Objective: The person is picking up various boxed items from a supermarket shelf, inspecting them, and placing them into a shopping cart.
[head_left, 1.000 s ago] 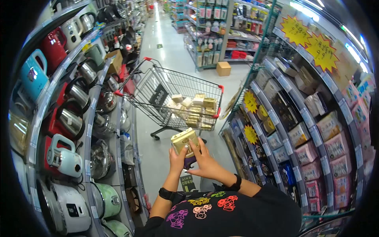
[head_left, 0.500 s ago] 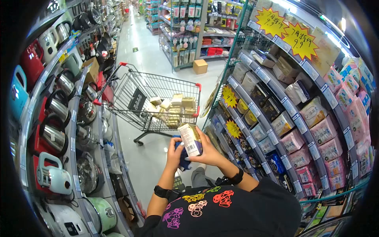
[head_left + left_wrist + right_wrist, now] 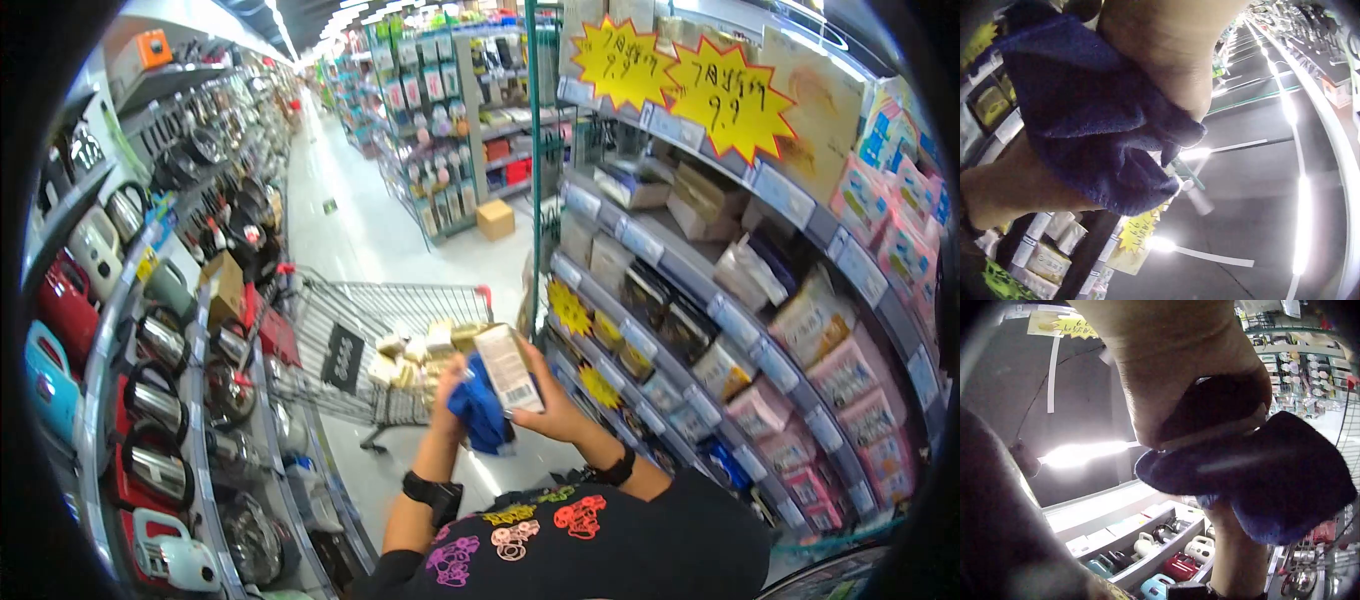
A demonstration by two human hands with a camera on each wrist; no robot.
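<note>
In the head view my right hand (image 3: 556,408) grips a small box (image 3: 508,368), its pale side with print and a barcode turned up. My left hand (image 3: 446,398) holds a bunched blue cloth (image 3: 482,402) against the box's left side. From the left wrist, the cloth (image 3: 1079,106) hangs in folds below the left hand (image 3: 1160,50) and hides the box. The right wrist view has the box (image 3: 1219,406) dark under the right hand (image 3: 1185,356), with the cloth (image 3: 1297,478) right along its lower edge.
A shopping cart (image 3: 350,300) stands just ahead, with several gold and pale boxes (image 3: 405,355) in it. Kettles (image 3: 160,470) line the shelves on the left. Packs of tissues (image 3: 850,375) fill the right shelves. A cardboard box (image 3: 495,219) sits on the aisle floor.
The box has turned from its gold face to its pale barcode side. The blue cloth has come up beside it in the left hand. The head view has swung right and up.
</note>
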